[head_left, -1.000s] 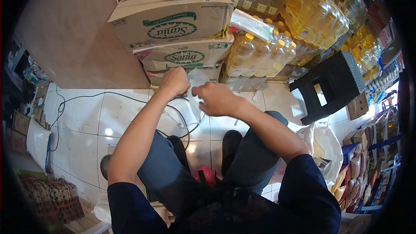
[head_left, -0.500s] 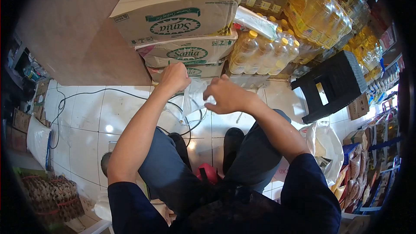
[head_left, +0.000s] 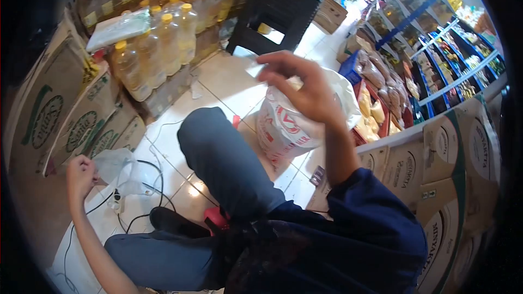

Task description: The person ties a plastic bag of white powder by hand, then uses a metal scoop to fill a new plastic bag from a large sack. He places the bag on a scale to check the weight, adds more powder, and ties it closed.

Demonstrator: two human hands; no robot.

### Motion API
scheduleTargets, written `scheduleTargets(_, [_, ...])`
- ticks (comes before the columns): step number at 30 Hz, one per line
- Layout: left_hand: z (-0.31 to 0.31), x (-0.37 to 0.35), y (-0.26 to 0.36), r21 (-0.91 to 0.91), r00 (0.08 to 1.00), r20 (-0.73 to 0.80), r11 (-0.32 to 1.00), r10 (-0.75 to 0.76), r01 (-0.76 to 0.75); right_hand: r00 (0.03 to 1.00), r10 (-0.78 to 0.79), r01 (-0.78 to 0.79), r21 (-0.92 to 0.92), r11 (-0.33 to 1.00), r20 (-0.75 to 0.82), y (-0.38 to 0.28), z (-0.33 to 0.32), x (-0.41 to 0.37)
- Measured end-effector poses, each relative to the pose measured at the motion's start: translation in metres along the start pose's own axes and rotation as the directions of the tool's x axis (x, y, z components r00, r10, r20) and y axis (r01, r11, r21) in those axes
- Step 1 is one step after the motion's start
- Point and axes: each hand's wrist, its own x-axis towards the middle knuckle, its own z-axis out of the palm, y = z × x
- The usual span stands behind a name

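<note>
My left hand (head_left: 83, 177) is closed on a clear plastic bag (head_left: 111, 166), which hangs limp beside the stacked cartons. On the right, my right hand (head_left: 302, 84) is raised over a white sack (head_left: 289, 125) with red print. Its thumb and fingers are apart, slightly smeared by motion, and a small pale patch shows at the fingertips. The sack stands on the tiled floor beside my knee, its top partly hidden by my hand and forearm.
Cartons (head_left: 81, 130) are stacked at left, near bottles of yellow oil (head_left: 155, 49). A black stool (head_left: 275, 11) stands beyond the sack. Packed goods (head_left: 381, 79) and more cartons (head_left: 441, 185) line the right. A black cable (head_left: 158, 177) loops on the floor.
My view has swung to the right. My right hand has moved away from the plastic bag to over the white sack, while my left hand keeps hold of the bag.
</note>
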Motion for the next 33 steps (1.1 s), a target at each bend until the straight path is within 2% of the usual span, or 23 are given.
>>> scheduleTargets(1, [-0.003,-0.001,-0.002,0.0,1.0,-0.004,1.0,0.003,-0.003,0.997,0.068,-0.056,-0.215,0.975,0.047,0.013,-0.026,-0.002])
scheduleTargets(3, [-0.005,0.001,-0.005,-0.003,1.0,-0.013,1.0,0.009,-0.009,0.988,0.105,-0.041,-0.454,0.89,0.116,0.059,-0.067,0.0])
scheduleTargets(4, [-0.005,0.001,-0.005,0.003,1.0,-0.01,1.0,0.006,-0.006,0.969,0.192,-0.074,-0.558,0.826,0.156,0.088,-0.081,0.001])
scheduleTargets(6, [-0.005,-0.001,-0.004,0.013,1.0,-0.021,1.0,-0.005,0.005,0.88,0.358,-0.02,-0.73,0.683,0.311,0.153,-0.094,-0.001])
scheduleTargets(7, [-0.004,-0.004,-0.001,0.025,1.0,-0.029,1.0,-0.012,0.013,0.832,0.396,0.062,-0.773,0.631,0.39,0.218,-0.1,-0.008])
scheduleTargets(9, [-0.002,-0.009,0.004,0.048,0.998,-0.051,0.998,-0.028,0.03,0.666,0.664,0.073,-0.915,0.396,0.34,0.232,-0.09,-0.02])
scheduleTargets(10, [-0.002,-0.01,0.004,0.043,0.998,-0.057,0.999,-0.018,0.02,0.683,0.656,0.084,-0.928,0.364,0.32,0.237,-0.084,-0.031])
scheduleTargets(11, [-0.001,-0.01,0.001,0.041,0.998,-0.061,0.999,-0.008,0.01,0.695,0.622,0.157,-0.92,0.359,0.361,0.284,-0.083,-0.047])
scheduleTargets(12, [0.0,-0.01,-0.002,0.04,0.998,-0.066,0.999,0.003,0.0,0.654,0.666,0.199,-0.931,0.306,0.359,0.277,-0.077,-0.054])
scheduleTargets(14, [0.001,-0.008,-0.008,0.017,0.998,-0.07,1.0,0.002,0.0,0.532,0.76,0.24,-0.928,0.285,0.372,0.29,-0.07,-0.062])
scheduleTargets(17, [0.002,-0.01,-0.008,-0.014,0.997,-0.074,1.0,-0.013,0.012,0.521,0.766,0.189,-0.926,0.327,0.377,0.317,-0.072,-0.08])
scheduleTargets(20, [0.003,-0.011,-0.008,-0.014,0.997,-0.077,1.0,-0.02,0.019,0.513,0.761,0.127,-0.912,0.391,0.398,0.306,-0.079,-0.079])
scheduleTargets(26, [0.003,-0.007,-0.011,-0.04,0.998,-0.064,0.999,-0.009,0.006,0.592,0.729,0.125,-0.933,0.337,0.343,0.252,-0.107,-0.038])
scheduleTargets(30, [0.0,-0.001,-0.025,-0.154,0.998,-0.045,0.988,-0.037,0.029,0.559,0.752,0.203,-0.937,0.283,0.348,0.247,-0.107,-0.036])
scheduleTargets(32, [-0.003,-0.003,-0.026,-0.112,0.998,-0.048,0.993,-0.036,0.03,0.559,0.775,0.208,-0.955,0.213,0.295,0.259,-0.099,-0.043])
scheduleTargets(33, [-0.003,-0.004,-0.024,-0.091,0.998,-0.05,0.995,-0.036,0.031,0.523,0.806,0.175,-0.96,0.218,0.278,0.256,-0.094,-0.043])
